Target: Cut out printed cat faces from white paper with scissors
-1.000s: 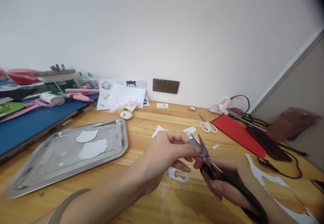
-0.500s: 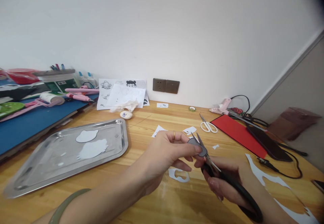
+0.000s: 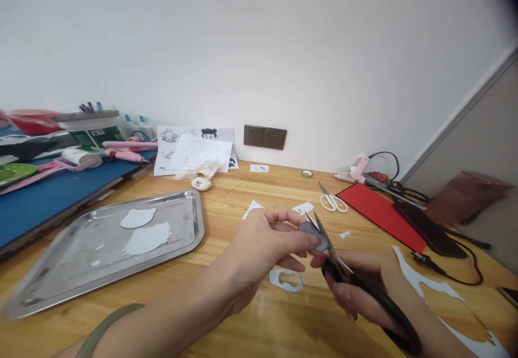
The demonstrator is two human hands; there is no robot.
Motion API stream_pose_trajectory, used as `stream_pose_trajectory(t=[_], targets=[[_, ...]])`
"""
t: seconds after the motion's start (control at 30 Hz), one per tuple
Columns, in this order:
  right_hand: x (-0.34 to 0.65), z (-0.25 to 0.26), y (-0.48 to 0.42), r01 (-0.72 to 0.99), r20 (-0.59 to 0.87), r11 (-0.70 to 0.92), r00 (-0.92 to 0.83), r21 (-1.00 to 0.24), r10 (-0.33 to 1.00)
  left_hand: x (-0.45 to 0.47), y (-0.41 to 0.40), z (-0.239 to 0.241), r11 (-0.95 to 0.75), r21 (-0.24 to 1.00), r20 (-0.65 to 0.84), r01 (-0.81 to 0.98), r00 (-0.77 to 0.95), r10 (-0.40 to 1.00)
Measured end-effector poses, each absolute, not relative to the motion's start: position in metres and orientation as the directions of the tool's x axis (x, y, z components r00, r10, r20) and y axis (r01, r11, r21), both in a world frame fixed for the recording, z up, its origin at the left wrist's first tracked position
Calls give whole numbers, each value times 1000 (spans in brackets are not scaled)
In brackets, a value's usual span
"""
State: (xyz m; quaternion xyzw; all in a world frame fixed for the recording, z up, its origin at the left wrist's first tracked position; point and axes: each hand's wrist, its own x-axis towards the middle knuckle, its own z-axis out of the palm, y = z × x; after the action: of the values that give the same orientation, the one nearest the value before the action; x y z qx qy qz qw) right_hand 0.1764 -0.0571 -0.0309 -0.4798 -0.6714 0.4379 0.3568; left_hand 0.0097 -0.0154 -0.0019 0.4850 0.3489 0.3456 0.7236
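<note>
Between the thumb and fingers of my left hand (image 3: pixel 270 239) is a small grey paper cutout (image 3: pixel 322 244) with a rounded outline. My right hand (image 3: pixel 360 282) grips black-handled scissors (image 3: pixel 382 301), whose blades are parted and point up and away, right at the edge of the cutout. Both hands nearly meet above the wooden table. Below them lies a white paper scrap (image 3: pixel 286 281) with a cut-out hole. More paper pieces (image 3: pixel 302 208) lie just behind my left fingers, partly hidden.
A metal tray (image 3: pixel 198 223) at left holds white paper shapes (image 3: pixel 148 237). White-handled scissors (image 3: pixel 334 203), a red sheet (image 3: pixel 380 215), a pink glue gun (image 3: pixel 354 171) and cables are at right. Printed drawings (image 3: pixel 202 150) lean on the wall. Paper offcuts (image 3: pixel 429 279) lie near the right edge.
Almost nothing differs. My left hand and the grey cutout have shifted very slightly left, while the scissors stay at the cutout's edge with blades parted.
</note>
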Motion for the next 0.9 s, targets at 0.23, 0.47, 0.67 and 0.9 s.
stream_pose_trajectory(t=[0.23,0.47,0.67,0.9], targets=[[178,-35,-58,301,45,121,-248,-946,968,6,-16,0,227,962,-114,-154,529,841],[179,-31,-58,325,48,150,-302,-934,952,6,-18,3,234,964,-141,-123,509,849],[179,-27,-57,378,25,143,-301,-915,953,7,-15,4,269,955,-174,-126,496,851],[181,-28,-59,378,-25,100,-313,-920,950,7,-15,2,265,956,-166,-129,509,844]])
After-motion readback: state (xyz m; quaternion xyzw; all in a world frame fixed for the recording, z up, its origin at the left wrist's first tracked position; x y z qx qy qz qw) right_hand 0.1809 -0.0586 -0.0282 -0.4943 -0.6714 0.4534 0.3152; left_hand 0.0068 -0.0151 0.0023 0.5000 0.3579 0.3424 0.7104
